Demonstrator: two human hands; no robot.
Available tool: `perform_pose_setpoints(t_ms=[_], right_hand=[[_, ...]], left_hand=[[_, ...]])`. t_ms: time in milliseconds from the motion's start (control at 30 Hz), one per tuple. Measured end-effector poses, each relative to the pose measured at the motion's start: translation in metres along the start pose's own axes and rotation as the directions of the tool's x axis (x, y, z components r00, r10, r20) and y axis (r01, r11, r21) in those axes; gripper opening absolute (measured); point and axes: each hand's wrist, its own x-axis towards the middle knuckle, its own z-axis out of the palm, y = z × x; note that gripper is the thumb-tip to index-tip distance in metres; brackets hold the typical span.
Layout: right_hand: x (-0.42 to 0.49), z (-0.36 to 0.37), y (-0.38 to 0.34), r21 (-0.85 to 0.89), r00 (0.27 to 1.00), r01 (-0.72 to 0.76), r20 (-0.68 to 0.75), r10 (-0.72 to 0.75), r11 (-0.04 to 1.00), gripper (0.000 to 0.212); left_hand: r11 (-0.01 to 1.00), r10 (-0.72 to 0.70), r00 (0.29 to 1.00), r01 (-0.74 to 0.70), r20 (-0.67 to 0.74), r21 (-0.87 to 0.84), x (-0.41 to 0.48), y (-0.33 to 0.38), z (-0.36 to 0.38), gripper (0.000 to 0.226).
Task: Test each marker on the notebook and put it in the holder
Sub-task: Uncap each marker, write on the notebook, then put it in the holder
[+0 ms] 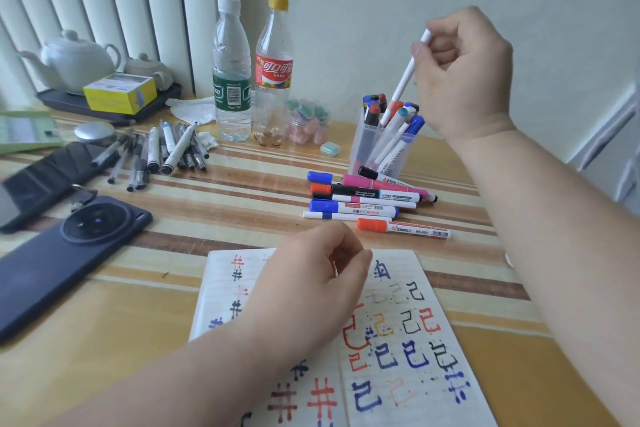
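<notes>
My right hand (464, 73) is raised above the clear plastic holder (367, 146) and grips a thin white marker (403, 80) by its upper end; the marker's orange-banded lower end sits among the several capped markers standing in the holder. My left hand (311, 291) rests on the open notebook (398, 333), fingers loosely curled, holding nothing. The notebook pages carry test marks in red, blue, black and orange. A pile of several markers (363, 201) lies on the table between the notebook and the holder, with an orange-capped marker (403, 229) nearest the notebook.
Two plastic bottles (232, 73) (273, 69) stand behind the pile, beside a small jar of erasers (306, 125). A heap of grey pens (162, 152) lies at left, with a dark phone (65, 260) in front of it. A teapot (74, 59) on a tray stands far left.
</notes>
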Motion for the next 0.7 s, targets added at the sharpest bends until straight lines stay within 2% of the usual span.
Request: perform_pose_setpoints(t_ms=[167,267,467,600,700], right_hand=[[-0.009,0.002,0.005,-0.024,0.999,0.031,0.023,-0.031,0.999,0.017],[-0.008,0.004,0.008,-0.015,1.0,-0.001,0.016,0.001,1.0,0.014],[-0.021,0.014,0.02,-0.186,0.954,-0.084,0.27,0.134,0.979,0.009],[-0.033,0.017,0.025,-0.479,0.903,0.07,0.403,0.149,0.875,0.023],[-0.039,0.014,0.024,-0.474,0.861,0.094,0.48,0.168,0.875,0.032]], left_hand=[[1.0,0.02,1.0,-0.02,0.008,0.018,0.0,0.001,0.0,0.016],[1.0,0.012,1.0,-0.012,0.011,0.017,0.0,0.0,0.001,0.017],[1.0,0.001,1.0,-0.001,0.015,-0.001,0.0,0.002,0.002,0.018],[1.0,-0.007,1.0,0.006,0.02,0.013,0.001,0.002,0.001,0.018],[1.0,-0.023,0.999,0.022,0.029,0.012,0.001,0.002,0.001,0.018]])
